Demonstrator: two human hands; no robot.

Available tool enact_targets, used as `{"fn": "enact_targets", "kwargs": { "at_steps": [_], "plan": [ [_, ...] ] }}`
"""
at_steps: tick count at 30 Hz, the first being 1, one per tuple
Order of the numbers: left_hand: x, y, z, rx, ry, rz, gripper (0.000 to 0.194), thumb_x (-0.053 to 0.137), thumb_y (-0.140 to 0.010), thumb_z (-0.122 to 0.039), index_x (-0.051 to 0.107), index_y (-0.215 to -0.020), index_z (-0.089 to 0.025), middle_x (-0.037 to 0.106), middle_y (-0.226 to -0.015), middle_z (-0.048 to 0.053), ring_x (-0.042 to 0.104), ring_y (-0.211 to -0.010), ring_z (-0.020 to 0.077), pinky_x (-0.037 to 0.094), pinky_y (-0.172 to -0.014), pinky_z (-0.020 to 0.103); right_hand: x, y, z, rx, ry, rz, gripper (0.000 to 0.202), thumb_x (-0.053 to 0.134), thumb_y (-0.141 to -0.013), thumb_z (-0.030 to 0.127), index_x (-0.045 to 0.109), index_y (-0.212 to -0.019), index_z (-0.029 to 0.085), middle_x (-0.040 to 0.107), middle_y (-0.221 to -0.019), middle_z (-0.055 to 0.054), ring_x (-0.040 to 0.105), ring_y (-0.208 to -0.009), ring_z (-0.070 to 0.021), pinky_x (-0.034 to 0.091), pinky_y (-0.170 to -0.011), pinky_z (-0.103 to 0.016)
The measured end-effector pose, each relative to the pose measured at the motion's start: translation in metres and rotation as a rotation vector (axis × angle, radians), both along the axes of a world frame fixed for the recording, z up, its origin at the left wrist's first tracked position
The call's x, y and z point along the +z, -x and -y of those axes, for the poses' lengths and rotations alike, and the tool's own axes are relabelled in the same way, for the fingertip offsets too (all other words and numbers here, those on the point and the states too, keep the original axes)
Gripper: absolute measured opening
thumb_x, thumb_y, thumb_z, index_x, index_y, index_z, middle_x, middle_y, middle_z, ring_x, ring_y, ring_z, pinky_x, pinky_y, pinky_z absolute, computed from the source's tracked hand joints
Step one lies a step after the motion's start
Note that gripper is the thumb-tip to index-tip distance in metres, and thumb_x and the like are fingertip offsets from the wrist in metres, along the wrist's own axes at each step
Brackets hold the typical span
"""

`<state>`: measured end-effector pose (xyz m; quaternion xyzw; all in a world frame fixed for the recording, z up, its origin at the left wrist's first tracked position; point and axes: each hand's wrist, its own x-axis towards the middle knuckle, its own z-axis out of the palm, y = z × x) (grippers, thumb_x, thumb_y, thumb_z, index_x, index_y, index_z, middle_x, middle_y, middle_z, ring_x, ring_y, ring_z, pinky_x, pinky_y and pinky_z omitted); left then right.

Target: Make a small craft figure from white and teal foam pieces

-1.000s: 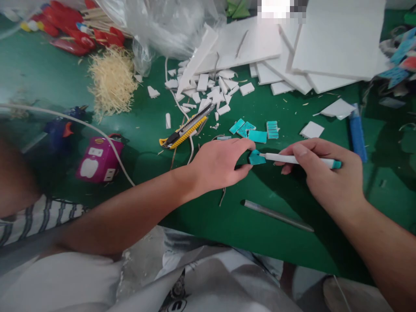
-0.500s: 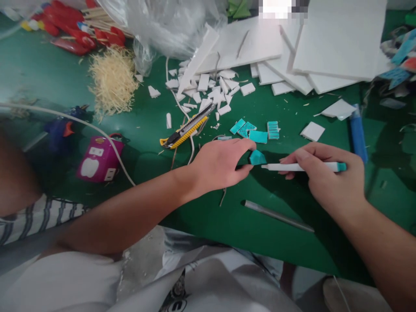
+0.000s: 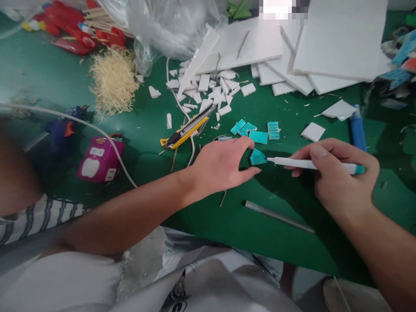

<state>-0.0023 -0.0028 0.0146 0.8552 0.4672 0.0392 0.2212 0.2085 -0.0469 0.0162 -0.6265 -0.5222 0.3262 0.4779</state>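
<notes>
A small angular teal piece (image 3: 257, 157) lies between the thumb and index finger of my left hand (image 3: 221, 162). That thumb is spread away below the piece; the index fingertip is close to its upper edge, and I cannot tell if it touches. My right hand (image 3: 344, 173) is closed around a white marker pen (image 3: 302, 163) with a teal end. The pen's tip points left and meets the right corner of the piece. Just above lie more teal pieces: a plain one (image 3: 258, 137), a striped one (image 3: 273, 130) and a dotted one (image 3: 247, 129).
A yellow utility knife (image 3: 186, 131) lies left of the teal pieces, near white foam scraps (image 3: 214, 91). White foam boards (image 3: 338, 43) are stacked behind. A metal tube (image 3: 279, 216) lies near the table edge. On the left are a magenta box (image 3: 100, 160), a cable and wooden sticks (image 3: 113, 82).
My right hand and the pen have shifted right and slightly up. My left thumb has moved away from the teal piece, which has turned slightly.
</notes>
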Motion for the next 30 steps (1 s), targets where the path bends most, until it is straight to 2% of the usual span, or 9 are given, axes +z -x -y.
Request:
{"fn": "enact_targets", "kwargs": {
  "at_steps": [4,10,17,20,30],
  "plan": [
    [0.0024,-0.003,0.0008,0.011,0.031,-0.05,0.046,0.07,-0.092,-0.054,0.063,-0.121,-0.019,0.061,-0.07,-0.003,0.061,-0.065,0.0167,0.035,-0.06,0.026,0.0001,0.0007,-0.0012,-0.003,0.017,0.012,0.023,0.065,-0.082,0.021,0.073,-0.061,0.023,0.063,-0.053,0.0,0.055,-0.045,-0.0119,0.043,-0.046,-0.028],
    [0.0008,0.0003,-0.0002,-0.019,0.013,-0.022,0.038,0.07,-0.093,-0.047,0.063,-0.118,-0.019,0.061,-0.07,-0.004,0.062,-0.065,0.0159,0.04,-0.063,0.026,0.0033,0.0016,-0.0039,0.063,0.068,0.084,0.018,0.067,-0.084,0.027,0.075,-0.067,0.023,0.066,-0.055,0.0,0.059,-0.052,-0.0116,0.047,-0.052,-0.025],
    [-0.0019,0.0051,-0.0012,-0.034,0.025,0.027,0.028,0.068,-0.094,-0.038,0.065,-0.115,-0.02,0.058,-0.067,-0.004,0.059,-0.063,0.0165,0.042,-0.067,0.028,0.0045,0.0035,-0.0051,0.072,0.099,0.153,0.014,0.07,-0.083,0.031,0.077,-0.075,0.023,0.065,-0.054,0.0,0.052,-0.049,-0.0109,0.037,-0.045,-0.025],
    [-0.0028,0.005,-0.0007,-0.051,0.013,0.042,0.024,0.065,-0.096,-0.035,0.065,-0.114,-0.02,0.058,-0.068,-0.004,0.059,-0.065,0.0167,0.043,-0.067,0.028,0.0033,0.0032,-0.0057,0.074,0.102,0.169,0.012,0.071,-0.083,0.032,0.077,-0.076,0.024,0.065,-0.055,0.001,0.053,-0.05,-0.0115,0.036,-0.046,-0.026],
    [-0.0065,0.0048,-0.0017,-0.065,-0.036,0.048,0.021,0.064,-0.094,-0.032,0.065,-0.112,-0.021,0.058,-0.067,-0.004,0.06,-0.066,0.0163,0.039,-0.061,0.027,0.0003,0.0001,-0.0049,0.086,0.089,0.218,0.015,0.07,-0.088,0.036,0.076,-0.077,0.027,0.066,-0.057,0.001,0.057,-0.053,-0.013,0.039,-0.048,-0.027]
  ]
}}
